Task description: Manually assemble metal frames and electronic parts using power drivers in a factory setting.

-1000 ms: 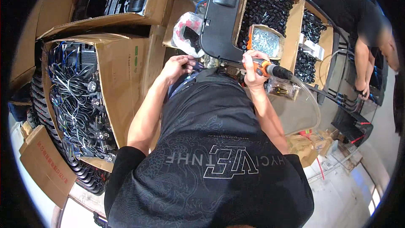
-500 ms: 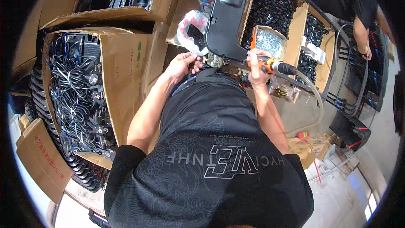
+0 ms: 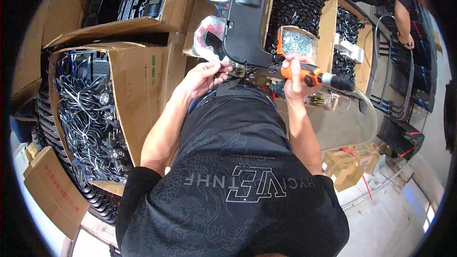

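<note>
A long black plastic panel (image 3: 243,31) with a vented block at its far end lies in front of me, its near corner rounded. My right hand (image 3: 296,77) is wrapped round an orange power screwdriver (image 3: 308,74), whose dark tip points left toward the panel's near edge. A pale hose (image 3: 371,114) trails from the driver's rear. My left hand (image 3: 204,77) is beside the panel's near corner, thumb and fingertips pinched together; whatever they hold is too small to make out. A small metal fixture (image 3: 238,70) sits under that corner.
On the right, cardboard boxes hold black plastic parts (image 3: 297,12) and a small box of screws (image 3: 297,43). A white bag (image 3: 202,50) lies left of the panel. A carton of cables (image 3: 85,114) stands at left. Another person's arm (image 3: 403,24) reaches in at far right.
My right hand and the screwdriver have drawn a little rightward, away from the panel. My left hand stays pinched by the corner. The whole view has shifted slightly.
</note>
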`<state>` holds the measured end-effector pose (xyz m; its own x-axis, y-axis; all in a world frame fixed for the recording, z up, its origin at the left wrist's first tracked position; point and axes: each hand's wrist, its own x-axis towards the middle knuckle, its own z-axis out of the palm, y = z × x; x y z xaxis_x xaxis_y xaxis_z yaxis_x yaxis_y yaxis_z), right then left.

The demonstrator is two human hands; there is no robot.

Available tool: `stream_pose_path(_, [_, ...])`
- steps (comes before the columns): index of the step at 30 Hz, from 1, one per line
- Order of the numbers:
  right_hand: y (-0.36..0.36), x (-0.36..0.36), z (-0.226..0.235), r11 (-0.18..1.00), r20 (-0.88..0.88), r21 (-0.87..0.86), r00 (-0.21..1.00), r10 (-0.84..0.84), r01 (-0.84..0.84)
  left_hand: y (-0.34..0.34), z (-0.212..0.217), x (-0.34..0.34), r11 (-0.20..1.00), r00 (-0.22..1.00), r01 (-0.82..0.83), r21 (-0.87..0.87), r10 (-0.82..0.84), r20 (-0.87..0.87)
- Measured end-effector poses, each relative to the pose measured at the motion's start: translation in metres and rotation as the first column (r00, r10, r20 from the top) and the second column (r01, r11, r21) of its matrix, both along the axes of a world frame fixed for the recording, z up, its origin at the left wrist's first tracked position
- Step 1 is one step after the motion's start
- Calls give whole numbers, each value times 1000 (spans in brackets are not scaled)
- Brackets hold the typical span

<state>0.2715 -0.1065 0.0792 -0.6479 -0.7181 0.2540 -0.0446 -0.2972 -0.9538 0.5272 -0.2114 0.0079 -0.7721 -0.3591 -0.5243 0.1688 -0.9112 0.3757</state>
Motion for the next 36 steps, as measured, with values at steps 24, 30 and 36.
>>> stream_pose_path(24, [30, 32, 58, 967, 207, -250, 978, 10, 43, 9, 30, -66, 900, 916, 363, -240, -297, 271])
stream_pose_path(30, [28, 38, 61, 967, 271, -250, 962, 16, 54, 14, 70, -67, 967, 965, 255, 12, -256, 63])
stream_pose_path(36, [24, 40, 73, 959, 271, -281, 962, 39, 40, 12, 33, -58, 964, 957, 257, -68, -263, -120])
